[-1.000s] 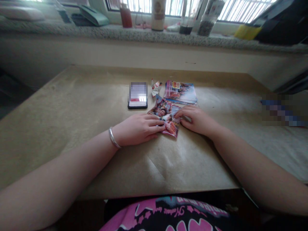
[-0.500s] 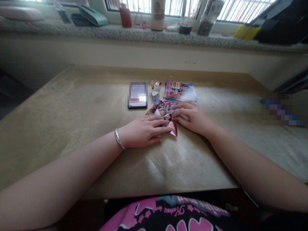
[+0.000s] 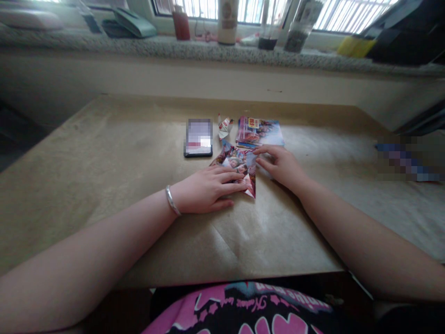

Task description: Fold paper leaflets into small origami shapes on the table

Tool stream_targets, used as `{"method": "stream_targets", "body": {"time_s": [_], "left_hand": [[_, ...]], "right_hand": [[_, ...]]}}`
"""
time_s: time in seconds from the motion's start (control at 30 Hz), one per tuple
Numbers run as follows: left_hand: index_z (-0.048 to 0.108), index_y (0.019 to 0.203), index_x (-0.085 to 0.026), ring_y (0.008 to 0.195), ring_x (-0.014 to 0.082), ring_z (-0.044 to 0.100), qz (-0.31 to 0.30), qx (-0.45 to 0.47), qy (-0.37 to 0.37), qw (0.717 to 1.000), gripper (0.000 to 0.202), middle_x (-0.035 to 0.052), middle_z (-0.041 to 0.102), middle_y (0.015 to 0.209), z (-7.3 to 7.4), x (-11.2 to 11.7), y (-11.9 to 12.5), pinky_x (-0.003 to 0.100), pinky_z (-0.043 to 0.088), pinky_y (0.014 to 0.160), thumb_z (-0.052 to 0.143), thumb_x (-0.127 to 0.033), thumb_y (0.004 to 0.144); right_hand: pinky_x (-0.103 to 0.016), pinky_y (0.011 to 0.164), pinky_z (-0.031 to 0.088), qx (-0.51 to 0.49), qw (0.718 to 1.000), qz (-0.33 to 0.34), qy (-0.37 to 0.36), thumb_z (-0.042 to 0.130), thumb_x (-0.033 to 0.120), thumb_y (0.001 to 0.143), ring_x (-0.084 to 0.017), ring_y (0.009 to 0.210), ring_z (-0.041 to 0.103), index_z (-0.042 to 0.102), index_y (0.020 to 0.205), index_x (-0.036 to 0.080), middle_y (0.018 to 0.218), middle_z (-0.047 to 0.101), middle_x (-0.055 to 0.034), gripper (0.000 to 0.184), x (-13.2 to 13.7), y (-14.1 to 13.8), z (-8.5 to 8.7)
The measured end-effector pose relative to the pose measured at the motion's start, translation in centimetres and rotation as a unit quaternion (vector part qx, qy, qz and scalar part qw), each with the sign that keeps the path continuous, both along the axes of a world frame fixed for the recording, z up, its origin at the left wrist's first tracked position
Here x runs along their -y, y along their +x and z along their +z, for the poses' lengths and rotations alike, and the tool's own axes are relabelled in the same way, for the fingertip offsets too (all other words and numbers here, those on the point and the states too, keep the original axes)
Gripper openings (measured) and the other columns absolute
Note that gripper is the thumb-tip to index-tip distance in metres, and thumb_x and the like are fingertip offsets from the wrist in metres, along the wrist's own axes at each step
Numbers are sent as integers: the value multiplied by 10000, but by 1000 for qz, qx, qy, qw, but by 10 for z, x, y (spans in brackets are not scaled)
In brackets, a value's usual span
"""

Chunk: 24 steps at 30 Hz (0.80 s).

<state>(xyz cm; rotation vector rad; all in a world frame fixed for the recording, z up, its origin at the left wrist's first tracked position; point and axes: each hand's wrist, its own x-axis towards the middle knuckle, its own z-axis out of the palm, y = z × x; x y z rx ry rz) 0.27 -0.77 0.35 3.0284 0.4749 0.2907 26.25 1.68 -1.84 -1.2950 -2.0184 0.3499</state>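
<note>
A folded piece of colourful printed paper [image 3: 239, 167] lies on the brown paper-covered table [image 3: 104, 176]. My left hand [image 3: 205, 190], with a silver bracelet on its wrist, lies flat with stretched fingers pressing the paper's left part. My right hand [image 3: 280, 164] rests at the paper's right edge, its fingers curled loosely and the index fingertip on the upper fold. Just behind lie a stack of printed sheets [image 3: 260, 132] and a small folded paper figure [image 3: 225, 127].
A phone [image 3: 199, 138] lies face up left of the paper figure. Jars, a bottle [image 3: 228, 21] and a teal object [image 3: 134, 23] stand on the stone windowsill behind the table. A blurred item [image 3: 408, 160] sits at the right edge.
The paper's right flap has been folded over to the left, making the piece narrower. My right hand has slid up along the fold towards the top; my left hand has stayed pressing.
</note>
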Motion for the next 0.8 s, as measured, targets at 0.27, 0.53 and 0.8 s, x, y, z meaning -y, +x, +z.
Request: {"method": "stream_targets", "body": {"time_s": [0.27, 0.53, 0.8], "left_hand": [[469, 1371, -224, 1331, 281, 389, -3, 7, -12, 1000, 472, 95, 484, 1407, 2, 0, 1, 484, 301, 1128, 479, -377, 924], [449, 1381, -205, 1307, 271, 421, -3, 16, -33, 999, 499, 110, 488, 1401, 1, -2, 2, 462, 328, 1115, 503, -370, 914], [448, 1372, -162, 1337, 251, 391, 1, 21, -52, 998, 494, 121, 483, 1405, 0, -1, 3, 436, 312, 1138, 505, -346, 917]], "right_hand": [[-407, 871, 492, -35, 999, -32, -17, 627, 302, 771, -222, 886, 650, 686, 818, 220, 893, 724, -35, 111, 4, -6, 4], [-370, 778, 505, -96, 991, -67, -65, 619, 328, 750, -195, 772, 643, 687, 814, 202, 829, 721, -39, 157, 1, -11, -1], [-307, 634, 489, -126, 986, -40, -100, 666, 340, 699, -151, 645, 591, 643, 808, 195, 777, 689, -27, 182, 6, -12, 1]]}}
